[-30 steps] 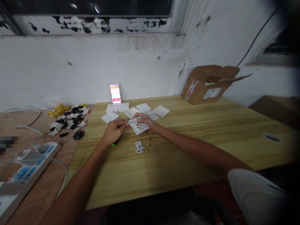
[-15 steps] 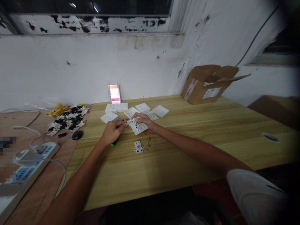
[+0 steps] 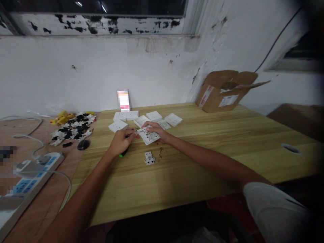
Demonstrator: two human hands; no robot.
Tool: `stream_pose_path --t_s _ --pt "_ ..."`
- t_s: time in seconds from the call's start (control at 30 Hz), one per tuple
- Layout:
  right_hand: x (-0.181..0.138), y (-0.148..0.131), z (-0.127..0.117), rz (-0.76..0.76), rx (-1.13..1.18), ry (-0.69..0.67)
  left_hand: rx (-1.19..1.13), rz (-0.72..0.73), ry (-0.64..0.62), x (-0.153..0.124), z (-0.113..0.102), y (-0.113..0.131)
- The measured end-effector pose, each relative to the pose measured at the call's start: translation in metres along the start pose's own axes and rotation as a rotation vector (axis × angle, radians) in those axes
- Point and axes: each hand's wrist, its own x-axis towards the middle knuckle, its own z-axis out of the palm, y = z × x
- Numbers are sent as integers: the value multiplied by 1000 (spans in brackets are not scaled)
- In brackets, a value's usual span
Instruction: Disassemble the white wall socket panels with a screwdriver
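Note:
My right hand is closed on the edge of a white wall socket, turned so that its inner side with small metal parts shows. My left hand is wrapped round a screwdriver; its dark handle with a green end sticks out below the palm. The fingertips of that hand meet the socket's left corner, where the tool's thin tip is hard to make out. Below the socket, a white insert piece with dark slots lies on the table, beside several small brass parts.
Several white socket panels lie behind my hands. A lit phone leans on the wall. Left are a black mouse, a heap of black and white parts and a power strip. An open cardboard box stands back right.
Almost nothing differs. Both hands keep their hold at the socket, and the view has shifted very slightly.

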Motion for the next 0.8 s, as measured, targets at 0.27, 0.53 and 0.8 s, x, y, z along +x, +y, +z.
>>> stream_pose_path --t_s 0.27,0.53,0.8 --pt "1 -1 0 -16 -15 4 14 -25 5 0 -1 2" --pt "1 -1 1 -18 -10 -13 -8 17 -20 0 1 2" --pt "0 -4 4 -18 44 56 8 -17 19 0 -2 0"
